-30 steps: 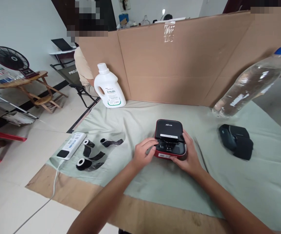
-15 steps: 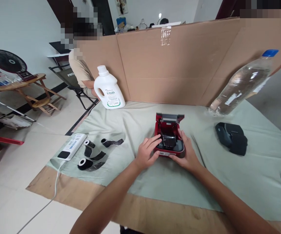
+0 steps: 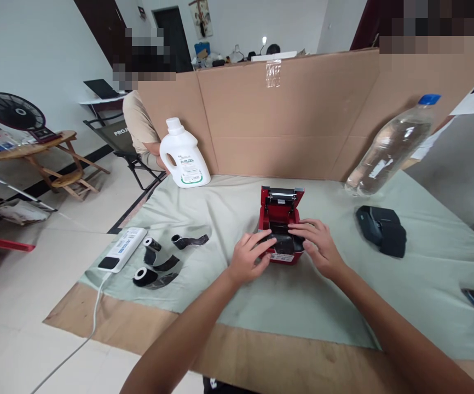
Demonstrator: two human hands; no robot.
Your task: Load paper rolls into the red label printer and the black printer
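Note:
A small red and black printer [image 3: 281, 210] stands on the cloth with its lid tipped up and back. A glossy black strip [image 3: 285, 244] lies across its inside and over the front edge. My left hand [image 3: 248, 256] is at the printer's left side, fingers stretched out with the tips on the strip's left part. From the right, my right hand [image 3: 321, 247] reaches over with its fingers spread, tips resting on the strip's right part. Neither hand is closed around anything. What lies beneath the strip is hidden.
Left on the cloth lie black rolls with trailing strips [image 3: 146, 277] and a white power strip [image 3: 122, 250]. A black device [image 3: 381, 230] lies right. A white detergent jug [image 3: 184, 156] and a tilted water bottle [image 3: 391, 148] stand before a cardboard wall [image 3: 282, 120]. A person [image 3: 142, 123] sits behind.
My right hand has left the printer's right side and now has its fingertips on the black strip. The strip lies flatter and further forward. The lid looks tipped further back.

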